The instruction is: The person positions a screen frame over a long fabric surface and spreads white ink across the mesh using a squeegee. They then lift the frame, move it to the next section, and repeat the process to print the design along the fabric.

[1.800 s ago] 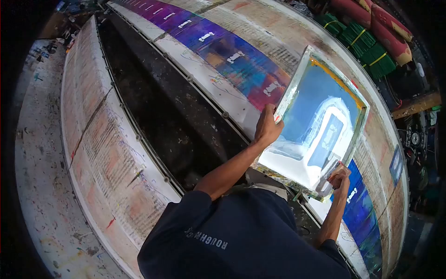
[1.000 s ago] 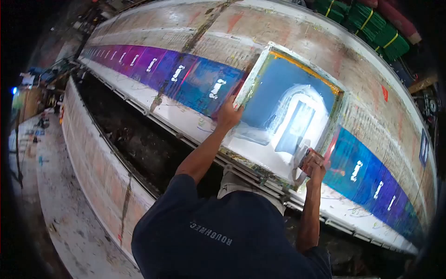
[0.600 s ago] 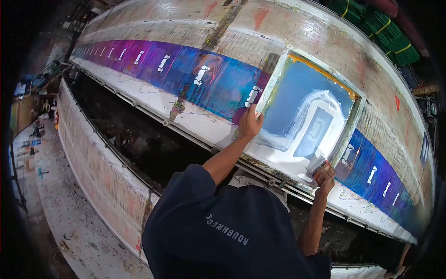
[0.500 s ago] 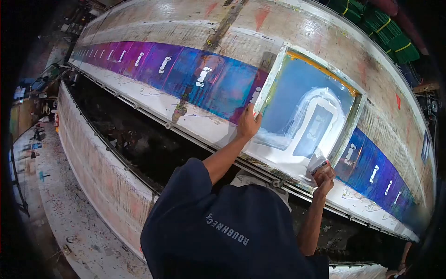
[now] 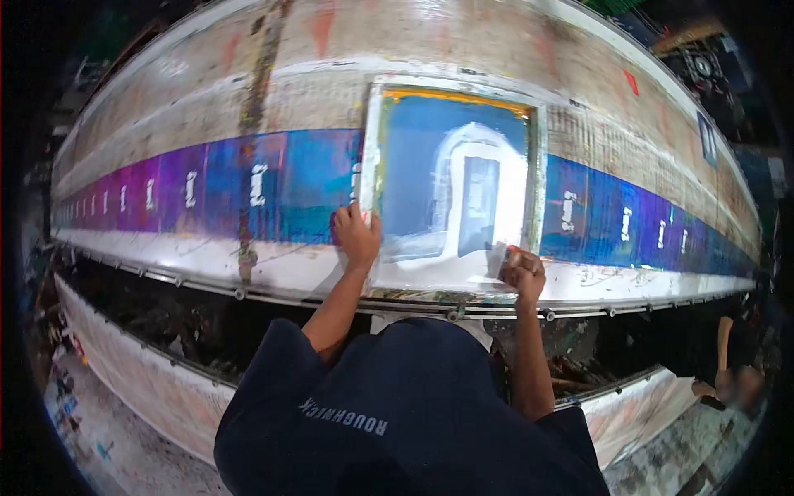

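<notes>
A screen printing frame (image 5: 538,190) lies over a long strip of blue and purple fabric panels (image 5: 322,178) on the table. White ink (image 5: 426,269) is spread on its blue mesh (image 5: 418,165), in an arch around a bluish rectangle. My left hand (image 5: 357,238) is closed on the frame's left rail, near its lower corner. Inside the lower right corner, my right hand (image 5: 526,273) is closed around a small squeegee (image 5: 506,263), mostly hidden by the fingers.
A metal rail (image 5: 397,307) with round fittings runs along the table's near edge. Below it is a dark gap, then another pale table (image 5: 149,364). White prints (image 5: 257,185) mark the panels. At the lower right, another person's blurred hand (image 5: 740,387) shows.
The view has swung right and levelled, so the screen frame appears farther left and upright. My right hand has shifted from the frame's lower right edge to inside its corner. My left hand still grips the rail.
</notes>
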### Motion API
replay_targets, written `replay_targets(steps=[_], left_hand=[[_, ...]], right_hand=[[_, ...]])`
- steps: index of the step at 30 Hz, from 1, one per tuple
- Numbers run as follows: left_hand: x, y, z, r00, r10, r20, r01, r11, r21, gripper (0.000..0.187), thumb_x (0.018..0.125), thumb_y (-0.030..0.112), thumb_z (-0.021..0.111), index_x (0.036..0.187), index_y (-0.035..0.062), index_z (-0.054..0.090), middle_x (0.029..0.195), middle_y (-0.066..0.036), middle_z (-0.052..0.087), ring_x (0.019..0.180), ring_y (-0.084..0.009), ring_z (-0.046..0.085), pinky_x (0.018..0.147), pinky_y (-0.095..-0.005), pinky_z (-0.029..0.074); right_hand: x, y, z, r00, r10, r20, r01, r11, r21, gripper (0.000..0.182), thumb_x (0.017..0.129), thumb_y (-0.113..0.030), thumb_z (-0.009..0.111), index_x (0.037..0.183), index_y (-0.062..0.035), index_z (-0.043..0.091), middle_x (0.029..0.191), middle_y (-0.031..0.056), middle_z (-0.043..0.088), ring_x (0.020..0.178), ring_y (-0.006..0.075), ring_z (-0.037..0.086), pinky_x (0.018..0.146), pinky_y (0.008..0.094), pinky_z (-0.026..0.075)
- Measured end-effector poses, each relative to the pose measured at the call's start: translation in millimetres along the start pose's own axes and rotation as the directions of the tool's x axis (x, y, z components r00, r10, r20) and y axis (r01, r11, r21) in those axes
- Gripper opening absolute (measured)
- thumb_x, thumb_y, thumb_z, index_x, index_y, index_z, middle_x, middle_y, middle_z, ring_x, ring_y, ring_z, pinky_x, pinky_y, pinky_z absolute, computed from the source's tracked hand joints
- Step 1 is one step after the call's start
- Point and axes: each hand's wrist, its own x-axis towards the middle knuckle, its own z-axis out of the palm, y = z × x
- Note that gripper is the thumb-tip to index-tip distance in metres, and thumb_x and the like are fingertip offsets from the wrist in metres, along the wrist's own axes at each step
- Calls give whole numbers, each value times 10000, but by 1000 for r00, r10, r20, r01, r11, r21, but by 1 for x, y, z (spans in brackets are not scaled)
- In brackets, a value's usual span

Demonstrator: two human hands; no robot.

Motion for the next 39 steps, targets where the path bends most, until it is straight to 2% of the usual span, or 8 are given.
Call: replay_targets(steps=[2, 3, 10, 25, 27, 29, 32, 39], left_hand=[[-2, 1, 4, 1000, -14, 27, 15, 1000, -16, 399, 863, 241, 725, 1129, -8, 564, 1050, -215, 507, 1029, -418, 516, 878, -530, 434], [-4, 4, 5, 999, -42, 34, 42, 999, -9, 381, 867, 223, 724, 1099, -17, 540, 1038, -223, 499, 1026, -433, 509, 880, -541, 425], [4, 8, -2, 984, -71, 161, 70, 997, 12, 351, 894, 219, 695, 1063, -24, 507, 1055, -226, 477, 1027, -430, 496, 879, -541, 420], [8, 3, 0, 974, -192, 121, 201, 977, -68, 369, 806, 219, 772, 1087, 39, 613, 1026, -185, 602, 979, -396, 601, 841, -538, 464], [8, 6, -9, 986, -133, 101, 153, 963, -223, 337, 809, 175, 761, 1072, 31, 606, 1006, -186, 638, 947, -389, 634, 823, -518, 486], [11, 11, -18, 995, -69, 77, 92, 922, -375, 307, 812, 130, 749, 1057, 23, 599, 987, -187, 675, 915, -381, 668, 804, -498, 507], [6, 26, -19, 995, -86, 53, 101, 891, -443, 276, 837, 78, 729, 1036, 14, 548, 949, -201, 682, 850, -345, 688, 781, -427, 522], [-3, 189, 49, 973, -159, 164, 213, 895, -392, 344, 861, 136, 744, 1075, 14, 503, 948, -198, 658, 890, -359, 677, 811, -447, 516]], right_hand=[[-26, -6, 13, 983, -183, -22, 168, 941, -293, 261, 750, -2, 705, 1005, 1, 654, 939, 130, 739, 833, 229, 716, 741, 330, 572], [-36, -31, 36, 803, -582, 130, 444, 438, -782, 302, 730, -59, 792, 1010, -43, 681, 996, 141, 755, 960, 309, 715, 870, 415, 566], [131, -122, 168, 595, -190, 781, 798, 22, -602, 217, 962, -328, 641, 925, -192, 806, 964, 71, 755, 930, 273, 710, 1123, 602, 348], [-23, -31, 40, 685, -120, 719, 710, 334, -620, 272, 749, -21, 676, 983, -112, 781, 1127, 90, 724, 1033, 299, 665, 1016, 491, 466], [-11, -44, 28, 712, -505, 489, 662, 249, -707, 197, 797, -37, 664, 932, -76, 801, 955, 113, 762, 893, 281, 718, 912, 384, 538], [6, -54, 3, 930, -111, 351, 231, 918, -322, 252, 780, 8, 629, 979, -11, 783, 855, 94, 758, 812, 212, 722, 790, 336, 564], [23, -29, -41, 944, 329, 11, -329, 944, 35, 305, 716, 57, 596, 975, 51, 758, 845, 84, 739, 723, 160, 691, 645, 282, 543], [121, -94, -140, 995, 102, 20, -103, 994, 37, 252, 690, -14, 574, 893, 58, 704, 738, 94, 683, 564, 158, 619, 493, 314, 467]])
